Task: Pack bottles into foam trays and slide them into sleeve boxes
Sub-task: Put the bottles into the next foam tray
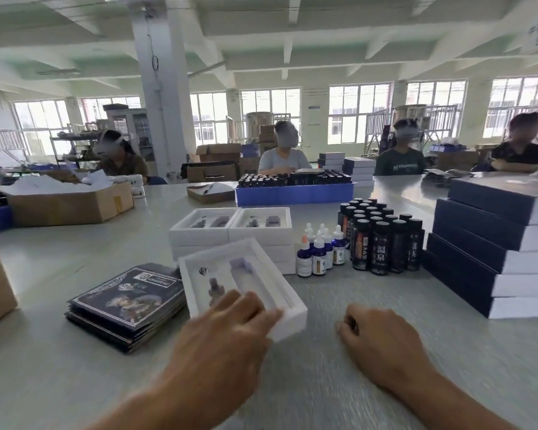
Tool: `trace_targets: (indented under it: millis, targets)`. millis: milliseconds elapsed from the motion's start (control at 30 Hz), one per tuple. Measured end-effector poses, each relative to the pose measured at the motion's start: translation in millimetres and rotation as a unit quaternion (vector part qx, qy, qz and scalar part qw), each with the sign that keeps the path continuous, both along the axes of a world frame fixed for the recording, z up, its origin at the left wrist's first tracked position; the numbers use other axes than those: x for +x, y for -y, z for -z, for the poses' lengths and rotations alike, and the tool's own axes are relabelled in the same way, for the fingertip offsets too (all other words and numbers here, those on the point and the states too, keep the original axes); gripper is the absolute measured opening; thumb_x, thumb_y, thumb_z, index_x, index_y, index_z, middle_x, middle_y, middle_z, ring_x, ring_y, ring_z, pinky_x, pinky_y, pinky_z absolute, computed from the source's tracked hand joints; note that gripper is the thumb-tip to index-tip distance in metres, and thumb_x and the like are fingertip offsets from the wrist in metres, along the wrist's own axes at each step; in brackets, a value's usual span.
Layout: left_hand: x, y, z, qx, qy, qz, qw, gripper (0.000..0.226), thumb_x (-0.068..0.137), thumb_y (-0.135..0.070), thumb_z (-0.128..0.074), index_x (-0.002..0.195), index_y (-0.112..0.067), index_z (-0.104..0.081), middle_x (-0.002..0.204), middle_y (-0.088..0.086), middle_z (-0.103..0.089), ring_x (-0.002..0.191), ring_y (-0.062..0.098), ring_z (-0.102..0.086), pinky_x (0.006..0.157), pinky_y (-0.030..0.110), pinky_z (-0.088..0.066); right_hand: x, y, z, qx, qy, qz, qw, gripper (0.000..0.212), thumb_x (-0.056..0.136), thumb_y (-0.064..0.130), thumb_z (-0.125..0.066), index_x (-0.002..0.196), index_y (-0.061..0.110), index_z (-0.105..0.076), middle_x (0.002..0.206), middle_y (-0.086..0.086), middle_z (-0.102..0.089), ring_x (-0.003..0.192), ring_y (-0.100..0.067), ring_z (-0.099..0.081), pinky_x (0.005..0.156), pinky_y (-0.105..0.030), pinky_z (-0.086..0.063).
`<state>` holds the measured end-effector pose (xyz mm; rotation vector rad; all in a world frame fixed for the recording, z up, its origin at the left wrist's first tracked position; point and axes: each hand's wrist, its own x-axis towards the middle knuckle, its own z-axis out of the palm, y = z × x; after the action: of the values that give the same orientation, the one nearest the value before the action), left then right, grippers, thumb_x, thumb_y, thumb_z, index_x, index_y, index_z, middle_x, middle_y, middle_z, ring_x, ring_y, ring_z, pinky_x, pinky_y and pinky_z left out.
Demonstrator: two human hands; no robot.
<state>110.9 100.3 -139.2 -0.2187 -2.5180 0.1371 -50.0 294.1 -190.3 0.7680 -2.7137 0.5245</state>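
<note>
Head view showed us the white foam tray [263, 301] lying tilted on the grey table [339, 383], its two cut-outs without bottles. Our left hand [227, 333] lay over the tray's near edge, fingers stretched across the foam and thumb side at its corner; whether they pressed or lightly held it we could not tell through the blur. Our right hand [382, 339] rested on the table just right of the tray, fingers curled under and holding nothing. Behind the tray stood two stacks of more foam trays [230, 231], side by side and touching. Right of the tray and a little farther back stood the small dropper bottles [319, 252], and just beyond them the cluster of tall dark bottles [382, 240]. Farther right of the tray rose the pile of dark sleeve boxes [494, 243]. Left of the tray, touching its corner, lay a stack of dark printed booklets [128, 305]. Well behind the tray sat a blue crate of bottles [294, 193], with seated people [281, 156] past it.
</note>
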Motion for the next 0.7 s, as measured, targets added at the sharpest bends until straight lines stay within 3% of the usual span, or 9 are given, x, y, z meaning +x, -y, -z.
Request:
trace_targets:
  millis: [67,133,167,267,333,433,500,600,700]
  targets:
    - [5.1,-22.8,10.5,-0.021,0.061,0.005,0.998,0.049,0.080,-0.044,-0.069,0.126,-0.035,-0.056,0.106,-0.014,-0.061,0.098,0.009,-0.058,0.069,0.032,-0.058,0.4,-0.7,-0.4,-0.013,0.008,0.007,1.000,0.021,0.099,0.044,-0.048,0.086,0.031,-0.058,0.074,0.013,-0.060,0.068,-0.001,-0.056,0.063,-0.021,-0.048]
    - [0.2,-33.9,18.5,0.022,0.117,0.003,0.993,0.050,0.094,-0.046,-0.048,0.142,-0.037,-0.035,0.128,-0.014,-0.049,0.118,0.011,-0.045,0.092,0.038,-0.049,1.6,-2.6,-1.4,-0.033,0.016,0.013,0.999,0.020,0.098,0.040,-0.050,0.090,0.029,-0.064,0.077,0.012,-0.063,0.071,-0.002,-0.058,0.071,-0.027,-0.054]
    - [-3.9,-34.7,19.8,0.054,0.132,-0.002,0.990,0.052,0.094,-0.052,-0.042,0.143,-0.038,-0.031,0.132,-0.017,-0.045,0.121,0.008,-0.042,0.096,0.036,-0.046,2.0,-3.8,-2.0,-0.043,0.021,0.014,0.999,0.019,0.098,0.039,-0.052,0.091,0.029,-0.066,0.079,0.012,-0.064,0.071,-0.002,-0.058,0.071,-0.028,-0.054]
    - [-14.9,-22.3,15.4,0.241,0.107,0.016,0.964,0.064,0.082,-0.079,-0.034,0.133,-0.045,-0.048,0.126,-0.030,-0.048,0.112,-0.004,-0.048,0.094,0.032,-0.047,1.1,-6.8,-3.6,-0.074,0.044,0.012,0.996,0.016,0.097,0.037,-0.055,0.094,0.027,-0.069,0.082,0.013,-0.066,0.073,-0.001,-0.059,0.069,-0.024,-0.052]
    - [-23.0,-0.7,12.6,0.344,0.054,-0.003,0.937,0.061,0.082,-0.079,-0.034,0.121,-0.041,-0.062,0.123,-0.028,-0.051,0.111,-0.004,-0.050,0.093,0.035,-0.048,-0.2,-8.3,-4.1,-0.100,0.061,0.018,0.993,0.014,0.096,0.035,-0.059,0.093,0.026,-0.069,0.081,0.013,-0.066,0.073,-0.001,-0.059,0.068,-0.022,-0.051]
    - [-32.3,38.4,21.0,0.316,0.021,-0.131,0.940,0.047,0.089,-0.061,-0.044,0.122,-0.034,-0.063,0.138,-0.010,-0.049,0.125,0.013,-0.044,0.104,0.042,-0.039,-4.5,-8.5,-7.2,-0.148,0.097,0.036,0.984,0.011,0.093,0.033,-0.064,0.085,0.026,-0.067,0.077,0.013,-0.066,0.070,-0.001,-0.060,0.062,-0.020,-0.048]
    - [-34.9,57.7,31.4,0.353,0.048,-0.175,0.918,0.041,0.093,-0.053,-0.049,0.127,-0.034,-0.059,0.146,-0.003,-0.043,0.130,0.019,-0.041,0.108,0.043,-0.035,-11.9,-3.3,-15.7,-0.165,0.145,0.039,0.975,0.012,0.092,0.033,-0.066,0.082,0.028,-0.064,0.077,0.010,-0.066,0.070,-0.003,-0.062,0.060,-0.021,-0.046]
    - [-36.8,67.6,41.6,0.446,0.079,-0.132,0.882,0.038,0.094,-0.051,-0.048,0.130,-0.037,-0.056,0.141,-0.004,-0.046,0.118,0.014,-0.047,0.098,0.035,-0.040,-29.4,15.0,-29.7,-0.185,0.207,0.039,0.960,0.011,0.092,0.032,-0.067,0.086,0.024,-0.063,0.081,-0.001,-0.069,0.072,-0.015,-0.064,0.067,-0.034,-0.055]
    - [-38.9,69.1,46.5,0.447,0.080,-0.103,0.885,0.038,0.094,-0.050,-0.048,0.130,-0.039,-0.056,0.137,-0.009,-0.047,0.107,0.007,-0.048,0.088,0.029,-0.038,-48.8,35.5,-32.7,-0.208,0.208,0.052,0.954,0.018,0.091,0.032,-0.068,0.098,0.017,-0.062,0.091,-0.009,-0.070,0.085,-0.026,-0.067,0.083,-0.046,-0.058]
